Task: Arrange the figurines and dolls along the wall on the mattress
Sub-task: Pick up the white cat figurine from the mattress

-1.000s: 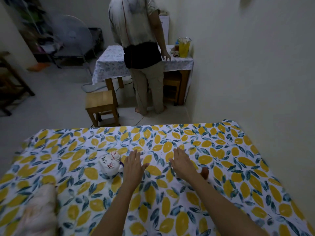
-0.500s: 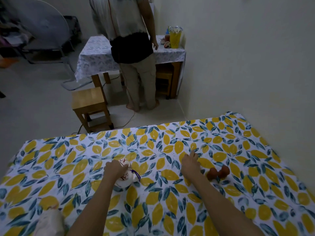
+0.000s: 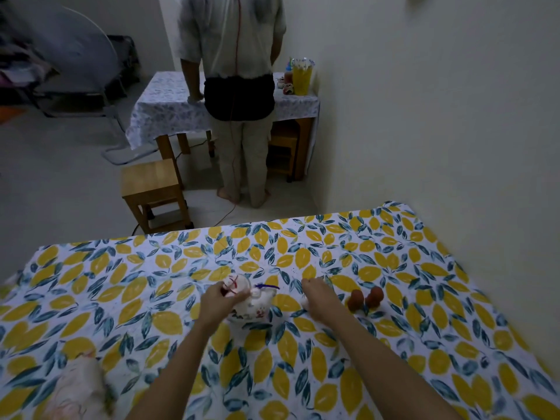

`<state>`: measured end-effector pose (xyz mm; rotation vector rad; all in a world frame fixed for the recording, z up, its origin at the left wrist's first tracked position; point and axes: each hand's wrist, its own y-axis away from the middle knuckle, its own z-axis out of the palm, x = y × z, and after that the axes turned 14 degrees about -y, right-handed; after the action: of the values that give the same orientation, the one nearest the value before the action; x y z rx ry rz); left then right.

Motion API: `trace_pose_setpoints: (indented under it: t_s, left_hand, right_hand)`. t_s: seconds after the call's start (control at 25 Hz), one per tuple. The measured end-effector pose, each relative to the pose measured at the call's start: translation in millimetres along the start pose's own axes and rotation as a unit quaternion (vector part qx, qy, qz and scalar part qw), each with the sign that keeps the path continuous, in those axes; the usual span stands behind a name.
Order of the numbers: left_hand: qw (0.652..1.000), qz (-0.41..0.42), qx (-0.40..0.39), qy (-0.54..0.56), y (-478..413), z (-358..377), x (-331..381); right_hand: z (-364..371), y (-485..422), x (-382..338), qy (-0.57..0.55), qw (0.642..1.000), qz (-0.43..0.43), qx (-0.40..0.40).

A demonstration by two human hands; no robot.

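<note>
A white cat figurine [image 3: 253, 301] with red and purple markings sits in the middle of the mattress [image 3: 424, 283], which has a yellow-leaf sheet. My left hand [image 3: 219, 301] grips the figurine from its left side. My right hand [image 3: 318, 297] rests flat on the sheet just right of it, fingers apart, holding nothing. Two small brown round figurines [image 3: 365, 298] lie side by side a little right of my right hand. A pale plush doll [image 3: 78, 386] lies blurred at the lower left corner. The wall [image 3: 454, 147] runs along the mattress's right side.
A person [image 3: 236, 95] stands with their back to me at a cloth-covered table [image 3: 163, 110] by the wall, which holds a yellow cup [image 3: 301, 75] and small figurines. A wooden stool [image 3: 153, 189] stands on the floor beyond the mattress edge. A fan stands at far left.
My left hand has closed around the white cat figurine. My right hand shifted left, uncovering the two brown figurines. The view moved; the person at the table turned their back squarely.
</note>
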<state>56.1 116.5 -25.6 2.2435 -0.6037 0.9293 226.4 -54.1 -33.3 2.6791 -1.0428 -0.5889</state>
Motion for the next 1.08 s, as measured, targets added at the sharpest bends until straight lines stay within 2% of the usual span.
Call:
trace_pose_setpoints:
  t_s: [0.2, 0.52, 0.72, 0.92, 1.08]
  left_hand:
    - [0.993, 0.035, 0.09, 0.061, 36.3, 73.2, 0.4]
    - [0.989, 0.067, 0.127, 0.036, 39.2, 101.1, 10.0]
    - [0.988, 0.078, 0.129, -0.019, 32.8, 98.8, 3.4]
    - [0.99, 0.062, 0.108, -0.063, 36.7, 91.5, -2.8]
    - [0.963, 0.051, 0.125, -0.235, 53.3, 56.5, -12.4]
  right_hand:
    - [-3.9, 11.5, 23.8, 0.016, 0.998, -0.053, 0.005]
    - [8.0, 15.1, 42.1, 0.029, 0.996, -0.088, 0.012]
    - [7.5, 14.5, 43.0, 0.019, 0.995, -0.095, 0.006]
    - [-2.8, 22.4, 43.3, -0.012, 0.995, -0.095, -0.039]
    - [-34.2, 29.1, 26.1, -0.034, 0.99, -0.133, -0.027]
